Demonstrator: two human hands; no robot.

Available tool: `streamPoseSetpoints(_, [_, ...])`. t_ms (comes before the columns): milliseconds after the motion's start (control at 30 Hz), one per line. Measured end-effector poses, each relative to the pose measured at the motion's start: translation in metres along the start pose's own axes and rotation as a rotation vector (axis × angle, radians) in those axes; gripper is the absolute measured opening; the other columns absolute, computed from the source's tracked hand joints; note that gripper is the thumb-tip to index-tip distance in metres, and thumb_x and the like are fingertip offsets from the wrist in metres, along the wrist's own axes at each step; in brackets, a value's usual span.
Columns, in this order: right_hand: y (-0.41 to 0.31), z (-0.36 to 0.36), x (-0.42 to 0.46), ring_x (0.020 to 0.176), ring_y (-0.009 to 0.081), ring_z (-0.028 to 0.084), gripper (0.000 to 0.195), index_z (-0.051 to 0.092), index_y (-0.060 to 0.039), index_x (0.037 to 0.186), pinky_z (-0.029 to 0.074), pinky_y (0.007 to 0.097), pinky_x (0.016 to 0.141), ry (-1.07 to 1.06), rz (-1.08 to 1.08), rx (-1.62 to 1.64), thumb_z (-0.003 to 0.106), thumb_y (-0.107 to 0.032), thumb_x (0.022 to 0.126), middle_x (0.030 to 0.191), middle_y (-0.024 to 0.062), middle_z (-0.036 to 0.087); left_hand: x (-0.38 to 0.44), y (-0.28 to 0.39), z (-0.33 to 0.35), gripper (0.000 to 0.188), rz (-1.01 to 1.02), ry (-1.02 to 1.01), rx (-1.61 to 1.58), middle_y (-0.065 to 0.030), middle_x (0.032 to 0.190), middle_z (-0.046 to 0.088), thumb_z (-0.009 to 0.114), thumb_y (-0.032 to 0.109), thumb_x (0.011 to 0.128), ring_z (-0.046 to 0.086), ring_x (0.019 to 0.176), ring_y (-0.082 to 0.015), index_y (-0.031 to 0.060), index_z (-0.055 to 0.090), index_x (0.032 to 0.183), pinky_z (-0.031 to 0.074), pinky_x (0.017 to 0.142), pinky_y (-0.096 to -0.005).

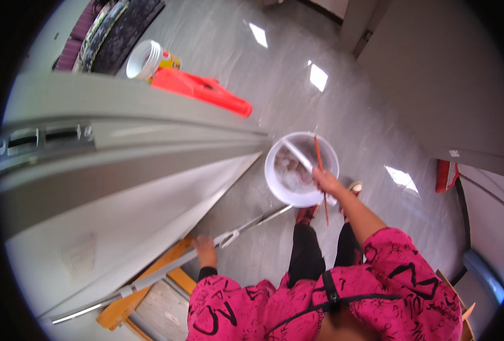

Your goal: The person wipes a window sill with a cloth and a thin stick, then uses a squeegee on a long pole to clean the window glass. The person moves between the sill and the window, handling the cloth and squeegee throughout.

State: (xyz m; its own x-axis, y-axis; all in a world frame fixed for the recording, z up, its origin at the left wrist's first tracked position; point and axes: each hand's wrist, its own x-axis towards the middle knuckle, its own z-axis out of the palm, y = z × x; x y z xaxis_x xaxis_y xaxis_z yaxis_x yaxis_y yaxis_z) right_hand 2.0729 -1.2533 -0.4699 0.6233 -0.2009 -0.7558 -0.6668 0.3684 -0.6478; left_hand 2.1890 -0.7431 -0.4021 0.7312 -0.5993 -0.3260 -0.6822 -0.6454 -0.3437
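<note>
My right hand (328,182) grips the wide white handle (298,154) of a round white bucket (273,185) above the grey floor, just in front of my shoes. Inside the bucket sits cloudy, foamy water (294,177) with something brownish in it that I cannot make out. A thin red stick (318,153) crosses the bucket and passes under my right hand; whether the fingers also hold it is unclear. At lower left, my blurred left hand (205,251) closes around a long metal pole (162,273) fitted with a white lever (229,238).
A grey door edge with a latch (51,138) juts in from the left. Beyond it are a red dustpan (201,91) and an open plastic tub (143,59). A yellow wooden frame (119,309) stands below the pole. At right, a red broom (444,174) rests near another grey door (444,85).
</note>
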Motion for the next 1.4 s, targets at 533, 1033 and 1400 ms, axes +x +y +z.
streamPoseSetpoints(533, [-0.018, 0.014, -0.004, 0.043, 0.0086, 0.039, 0.040, 0.050, -0.0067, 0.073, 0.033, 0.0240, 0.040, 0.143, -0.111, -0.127, 0.043, -0.042, 0.090, 0.057, -0.0011, 0.044, -0.046, 0.091, 0.028, 0.017, 0.171, -0.476, -0.271, -0.0079, 0.086, 0.059, 0.050, 0.011, 0.076, 0.058, 0.081, -0.0260, 0.0087, 0.054, 0.093, 0.045, 0.066, -0.0415])
streamPoseSetpoints(1033, [-0.016, 0.005, -0.016, 0.049, 0.0040, 0.032, 0.028, 0.047, -0.0052, 0.086, 0.024, 0.0188, 0.043, -0.043, -0.036, 0.189, 0.044, -0.033, 0.091, 0.062, -0.0036, 0.037, 0.100, 0.318, 0.313, 0.040, -0.128, -0.475, -0.450, -0.0067, 0.117, 0.050, 0.052, 0.018, 0.079, 0.047, 0.112, -0.0234, 0.0091, 0.045, 0.118, 0.040, 0.087, -0.0485])
streamPoseSetpoints(1400, [-0.010, -0.002, -0.012, 0.043, 0.0032, 0.025, 0.031, 0.048, -0.0004, 0.092, 0.019, 0.0184, 0.038, 0.000, -0.092, 0.205, 0.046, -0.031, 0.091, 0.058, -0.0014, 0.036, 0.076, 0.341, 0.370, 0.018, 0.032, -0.444, -0.504, -0.0084, 0.092, 0.059, 0.045, 0.022, 0.085, 0.057, 0.091, -0.0280, 0.0131, 0.054, 0.097, 0.043, 0.077, -0.0493])
